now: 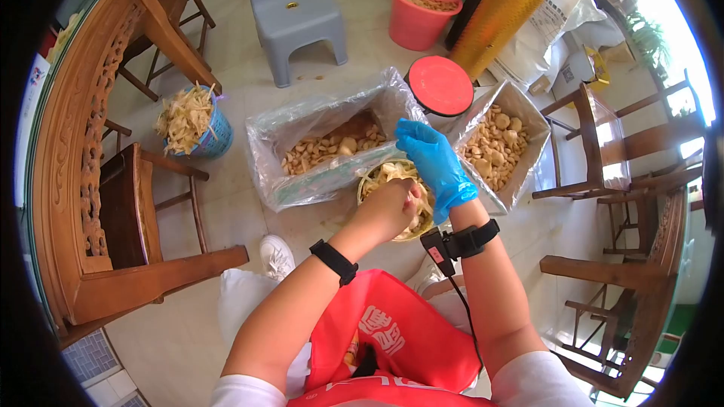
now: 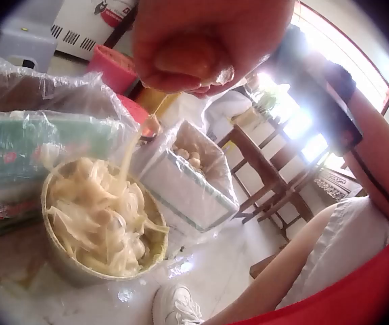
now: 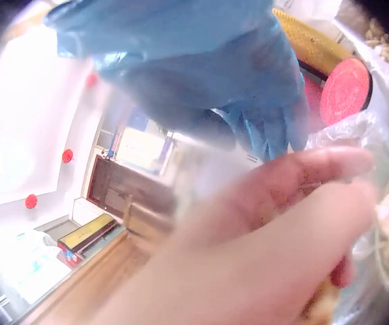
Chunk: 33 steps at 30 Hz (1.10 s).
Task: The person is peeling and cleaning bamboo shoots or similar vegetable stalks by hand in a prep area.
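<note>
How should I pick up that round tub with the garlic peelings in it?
I'd hold the tub by its rim, hands on opposite sides, coming from the person's side. The peelings pile up in the middle, but the round rim shows beside them. The long plastic-lined box sits close on the far left.

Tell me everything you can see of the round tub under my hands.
The round tub is pale and looks plastic, its rim thin and slightly greenish. It stands upright on the floor, beside the long plastic-lined box, heaped with pale, limp peelings that hide its inside; one strip rises at the far side. Your bare left hand is above it, and your blue-gloved right hand is beyond. Whether the liner touches it, I can't tell.
</note>
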### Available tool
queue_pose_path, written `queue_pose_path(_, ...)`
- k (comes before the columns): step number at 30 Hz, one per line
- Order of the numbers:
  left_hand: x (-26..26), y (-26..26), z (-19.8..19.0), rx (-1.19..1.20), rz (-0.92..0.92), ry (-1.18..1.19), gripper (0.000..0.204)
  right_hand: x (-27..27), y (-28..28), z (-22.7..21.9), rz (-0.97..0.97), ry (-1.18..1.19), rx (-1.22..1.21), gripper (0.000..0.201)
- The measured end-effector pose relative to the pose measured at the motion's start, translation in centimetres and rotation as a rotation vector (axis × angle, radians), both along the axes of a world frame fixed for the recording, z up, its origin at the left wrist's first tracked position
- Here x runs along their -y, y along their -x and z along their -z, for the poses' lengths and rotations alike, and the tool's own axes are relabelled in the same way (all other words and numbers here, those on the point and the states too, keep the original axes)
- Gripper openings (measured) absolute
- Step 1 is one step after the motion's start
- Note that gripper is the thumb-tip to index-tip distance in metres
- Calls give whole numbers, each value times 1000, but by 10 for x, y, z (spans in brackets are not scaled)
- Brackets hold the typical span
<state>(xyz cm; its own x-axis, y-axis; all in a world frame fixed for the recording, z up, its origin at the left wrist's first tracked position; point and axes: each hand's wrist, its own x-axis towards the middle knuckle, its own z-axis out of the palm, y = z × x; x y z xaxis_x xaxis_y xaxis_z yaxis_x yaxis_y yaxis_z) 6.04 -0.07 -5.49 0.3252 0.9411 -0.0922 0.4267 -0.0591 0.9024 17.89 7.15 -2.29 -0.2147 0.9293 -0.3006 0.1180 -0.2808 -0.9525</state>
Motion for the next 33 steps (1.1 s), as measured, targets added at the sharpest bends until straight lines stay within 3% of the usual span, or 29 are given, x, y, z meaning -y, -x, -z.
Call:
queue_pose_path(5, -10, 6, -16, 76, -2, -92, 17, -5, -33, 4, -270, -30, 134, 39)
queue_pose_path(7, -14, 7, -24, 163, -34, -188, 16, -7, -38, -7, -494, 73, 211, 34)
queue_pose_path(9, -14, 9, -34, 212, -31, -90, 12, -5, -44, -7, -545, 134, 174, 34)
queue_pose_path(11, -15, 10, -37, 437, -112, 58, 10, 1, -48, -12, -618, 160, 203, 34)
queue_pose_path(12, -16, 14, -41, 410, -111, 67, 10, 2, -48, -11, -631, 194, 114, 33)
queue_pose_path(16, -18, 18, -43, 486, -102, 45, 11, 13, -36, -17, -508, 51, 41, 32)
queue_pose_path(18, -15, 18, -42, 478, -92, 46, 11, 14, -30, -24, -581, -55, 281, 32)
queue_pose_path(21, -13, 18, -39, 461, -86, 14, 12, 14, -25, -21, -545, -47, 466, 31)
queue_pose_path(26, -13, 26, -47, 390, -127, -62, 12, 15, -23, -17, -490, -163, 497, 25)
queue_pose_path(28, -13, 33, -55, 390, -237, 49, 12, 13, -26, -10, -463, -180, 474, 23)
queue_pose_path(31, -19, 45, -38, 313, -399, 32, 11, 9, -35, 5, -375, -284, 568, 20)
queue_pose_path(33, -22, 52, -35, 355, -433, 53, 13, 8, -41, 12, -359, -346, 807, 18)
